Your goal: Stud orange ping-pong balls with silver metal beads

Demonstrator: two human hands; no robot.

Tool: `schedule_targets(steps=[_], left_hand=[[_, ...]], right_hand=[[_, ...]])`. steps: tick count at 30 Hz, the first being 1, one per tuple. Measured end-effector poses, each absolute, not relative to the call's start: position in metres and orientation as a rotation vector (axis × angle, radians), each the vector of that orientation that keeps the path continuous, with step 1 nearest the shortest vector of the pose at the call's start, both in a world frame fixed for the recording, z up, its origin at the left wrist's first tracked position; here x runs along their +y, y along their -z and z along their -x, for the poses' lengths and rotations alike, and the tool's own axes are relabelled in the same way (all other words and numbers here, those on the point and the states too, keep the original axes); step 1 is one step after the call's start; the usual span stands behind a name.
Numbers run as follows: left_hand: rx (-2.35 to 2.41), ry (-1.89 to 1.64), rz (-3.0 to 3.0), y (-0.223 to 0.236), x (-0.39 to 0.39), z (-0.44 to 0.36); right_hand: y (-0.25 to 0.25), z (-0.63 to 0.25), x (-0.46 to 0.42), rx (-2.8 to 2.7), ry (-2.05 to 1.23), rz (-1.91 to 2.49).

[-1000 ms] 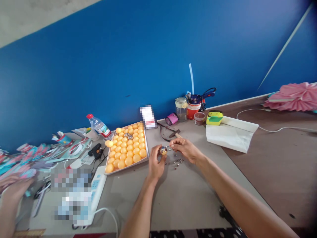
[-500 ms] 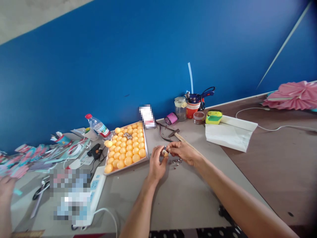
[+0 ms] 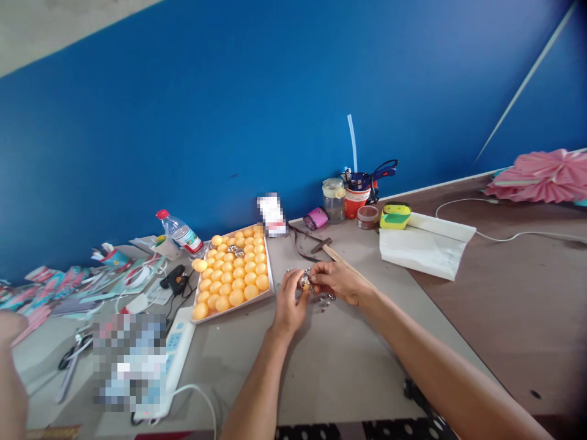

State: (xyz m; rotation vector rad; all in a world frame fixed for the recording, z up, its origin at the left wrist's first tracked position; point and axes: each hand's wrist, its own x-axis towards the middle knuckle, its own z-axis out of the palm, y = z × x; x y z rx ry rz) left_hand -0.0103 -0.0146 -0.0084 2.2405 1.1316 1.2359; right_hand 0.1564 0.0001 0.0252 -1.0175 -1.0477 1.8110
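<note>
My left hand (image 3: 291, 299) is closed around a small ball (image 3: 304, 282), orange in part and covered in part with shiny silver pieces. The fingertips of my right hand (image 3: 337, 282) are pinched together against the ball's right side; what they hold is too small and covered to make out. Several loose small silver pieces (image 3: 324, 300) lie on the grey tabletop just below that hand. To the left, a shallow white box (image 3: 270, 269) holds rows of plain orange balls (image 3: 236, 297), with a few silver-covered balls (image 3: 236, 250) among them.
A hammer (image 3: 332, 252) lies behind my right hand. Further back stand a jar (image 3: 334, 201), a red cup (image 3: 356, 205) of tools and a yellow-green container (image 3: 395, 216). On the left are a power strip (image 3: 172, 348), a glue gun (image 3: 175, 279), a bottle (image 3: 186, 237) and another person's arm (image 3: 11, 373).
My right hand has moved left, bringing its pinched fingertips and a small silver piece from beside the ball onto it. At far left, the other person's arm has shifted left.
</note>
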Motion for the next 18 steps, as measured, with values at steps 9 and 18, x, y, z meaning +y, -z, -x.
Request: schedule_targets(steps=[9,18], left_hand=[[1.124,-1.2,-2.357,0.0113,-0.0143,0.0116],[1.149,-1.245,-2.132,0.0095,-0.0135,0.0085]], right_hand=[[-0.0199,-0.1566,0.0018,-0.992,-1.875,1.004],[-0.0168,-0.1541,0.0036,-0.978,-1.83,0.935]])
